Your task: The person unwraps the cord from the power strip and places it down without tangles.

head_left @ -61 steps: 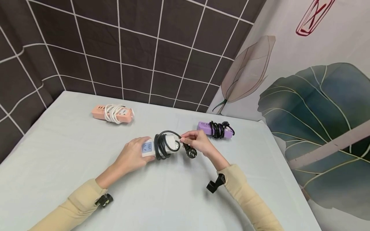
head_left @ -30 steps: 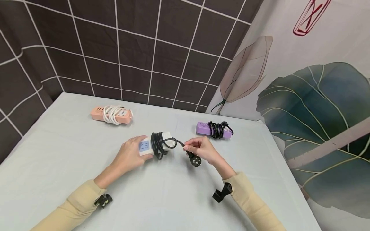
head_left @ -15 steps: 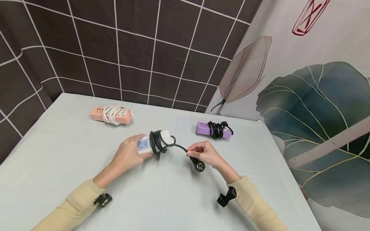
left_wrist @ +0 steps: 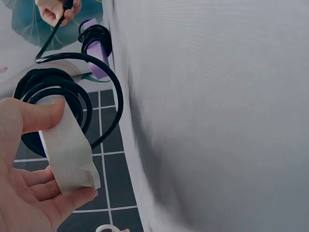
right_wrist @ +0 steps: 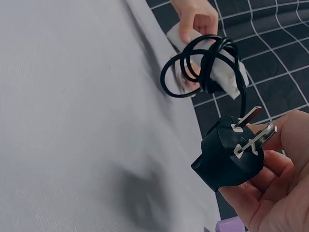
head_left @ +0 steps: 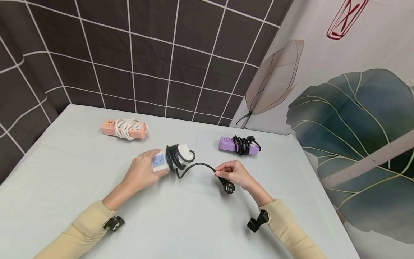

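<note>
My left hand (head_left: 142, 172) grips the left end of a white power strip (head_left: 183, 152) with blue socket faces. A black cord (head_left: 173, 157) is wound in several loops round the strip's middle. From those loops one length of cord curves across to my right hand (head_left: 235, 174), which pinches it just behind the black plug (head_left: 228, 187). In the right wrist view the plug (right_wrist: 229, 154) shows its metal prongs, and its shadow falls on the table. The left wrist view has the thumb and fingers of my left hand (left_wrist: 36, 164) round the strip's white casing (left_wrist: 72, 150).
An orange power strip (head_left: 139, 132) wrapped in white cord lies at the back left of the white-covered table (head_left: 181, 223). At the back right lies a purple power strip (head_left: 227, 144) wound with black cord. A dark grid-patterned cloth (head_left: 155, 57) hangs behind.
My right hand has moved right and toward the front with the plug, drawing out a longer free length of cord from the loops. My left hand and the white strip have shifted slightly left.
</note>
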Available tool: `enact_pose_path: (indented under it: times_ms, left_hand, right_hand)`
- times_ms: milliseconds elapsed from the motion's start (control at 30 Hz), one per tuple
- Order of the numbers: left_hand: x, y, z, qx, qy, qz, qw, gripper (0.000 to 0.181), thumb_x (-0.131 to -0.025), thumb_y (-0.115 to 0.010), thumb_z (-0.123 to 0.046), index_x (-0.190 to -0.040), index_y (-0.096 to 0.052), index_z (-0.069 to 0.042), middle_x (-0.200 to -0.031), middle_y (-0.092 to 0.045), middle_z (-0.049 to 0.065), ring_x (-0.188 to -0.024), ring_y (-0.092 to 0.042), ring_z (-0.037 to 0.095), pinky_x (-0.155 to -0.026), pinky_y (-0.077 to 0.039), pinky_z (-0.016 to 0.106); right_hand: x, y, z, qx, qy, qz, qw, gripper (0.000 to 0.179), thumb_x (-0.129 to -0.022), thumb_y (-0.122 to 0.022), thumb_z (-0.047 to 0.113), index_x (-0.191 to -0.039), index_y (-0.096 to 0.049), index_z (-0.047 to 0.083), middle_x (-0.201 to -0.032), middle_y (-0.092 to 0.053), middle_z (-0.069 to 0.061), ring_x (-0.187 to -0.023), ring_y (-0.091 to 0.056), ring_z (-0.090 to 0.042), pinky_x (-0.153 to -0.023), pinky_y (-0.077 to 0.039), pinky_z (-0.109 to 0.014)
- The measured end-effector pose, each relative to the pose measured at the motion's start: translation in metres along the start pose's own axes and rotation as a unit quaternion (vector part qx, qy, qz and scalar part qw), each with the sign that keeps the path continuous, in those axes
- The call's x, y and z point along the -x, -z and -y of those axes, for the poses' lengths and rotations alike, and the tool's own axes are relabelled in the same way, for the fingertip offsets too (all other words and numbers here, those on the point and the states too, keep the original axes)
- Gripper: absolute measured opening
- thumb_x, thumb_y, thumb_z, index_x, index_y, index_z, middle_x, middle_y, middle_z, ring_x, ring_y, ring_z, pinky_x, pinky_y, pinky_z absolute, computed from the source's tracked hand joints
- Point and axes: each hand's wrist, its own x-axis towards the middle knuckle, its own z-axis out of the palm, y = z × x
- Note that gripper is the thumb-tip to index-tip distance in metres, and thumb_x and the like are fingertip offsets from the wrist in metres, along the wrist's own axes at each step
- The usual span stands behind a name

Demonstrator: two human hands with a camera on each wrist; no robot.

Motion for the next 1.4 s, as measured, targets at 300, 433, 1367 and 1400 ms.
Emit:
enact_pose_path:
  times_ms: [300, 433, 1367, 1400]
  left_hand:
    - [-0.001, 0.003, -0.003, 0.0, -0.002, 0.002, 1.0, 0.071, -0.072, -0.081, -0.026, -0.129, -0.053, 0.003, -0.121, -0.061, 0.027, -0.098, -0.06, 0.036, -0.083, -0.047, 0.05]
    - [-0.002, 0.004, -0.004, -0.002, -0.006, 0.005, 1.0, 0.071, -0.071, -0.082, -0.026, -0.129, -0.053, 0.003, -0.122, -0.061, 0.027, -0.099, -0.06, 0.036, -0.083, -0.047, 0.05]
    - [0.001, 0.002, -0.011, -0.005, -0.017, 0.04, 0.999, 0.075, -0.069, -0.083, -0.026, -0.13, -0.053, 0.006, -0.12, -0.062, 0.027, -0.093, -0.061, 0.034, -0.078, -0.05, 0.046]
    - [0.001, 0.002, -0.011, -0.005, -0.017, 0.041, 0.999, 0.075, -0.069, -0.083, -0.026, -0.13, -0.053, 0.006, -0.119, -0.063, 0.027, -0.093, -0.061, 0.033, -0.078, -0.05, 0.046]
  right_hand:
    - [-0.005, 0.006, -0.008, 0.0, -0.027, -0.01, 0.9996, 0.023, -0.086, -0.067, 0.009, -0.101, -0.069, -0.009, -0.078, -0.074, -0.012, -0.06, -0.055, -0.003, -0.054, -0.043, -0.018]
    - [-0.009, 0.009, -0.01, -0.002, -0.049, -0.022, 0.9986, 0.023, -0.086, -0.068, 0.011, -0.1, -0.07, -0.006, -0.072, -0.072, 0.002, -0.059, -0.056, -0.004, -0.053, -0.043, -0.019]
    - [-0.045, 0.019, -0.008, -0.03, -0.097, -0.072, 0.9923, 0.024, -0.085, -0.068, 0.011, -0.103, -0.07, -0.005, -0.086, -0.076, -0.005, -0.066, -0.065, -0.006, -0.066, -0.056, -0.028]
    - [-0.047, 0.019, -0.007, -0.031, -0.096, -0.075, 0.992, 0.024, -0.085, -0.067, 0.01, -0.103, -0.07, -0.005, -0.086, -0.076, -0.005, -0.066, -0.065, -0.006, -0.066, -0.056, -0.028]
